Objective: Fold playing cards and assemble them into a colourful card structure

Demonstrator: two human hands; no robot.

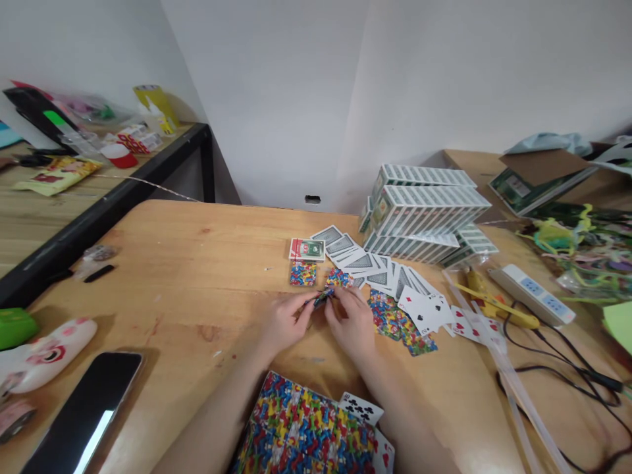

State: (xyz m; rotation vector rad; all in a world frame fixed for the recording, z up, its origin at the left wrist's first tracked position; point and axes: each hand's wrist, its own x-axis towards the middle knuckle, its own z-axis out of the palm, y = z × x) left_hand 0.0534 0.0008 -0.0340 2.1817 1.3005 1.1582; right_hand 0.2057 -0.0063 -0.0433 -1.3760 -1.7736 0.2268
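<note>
Both my hands meet over the middle of the wooden table (pixel 237 263). Between the fingertips of my left hand (pixel 289 322) and my right hand (pixel 353 322) is a small dark, multicoloured piece (pixel 323 296); its details are too small to tell. Just beyond lie a colourful patterned square (pixel 303 273) and a red and green card box (pixel 307 249). Right of my hands, grey-backed playing cards (pixel 363 261) spread in a fan, with colourful cards (pixel 388 316) and face-up cards (pixel 419 309) beside them. Between my forearms sits a large colourful patterned block (pixel 306 428), with a club card (pixel 361 408) at its edge.
Stacked card boxes (pixel 424 210) stand at the back right. A power strip (pixel 533 293), a yellow glue gun (pixel 498 306), clear strips and black cables (pixel 553 368) lie on the right. A phone (pixel 86 411) and a white plush-like object (pixel 54 352) lie on the left.
</note>
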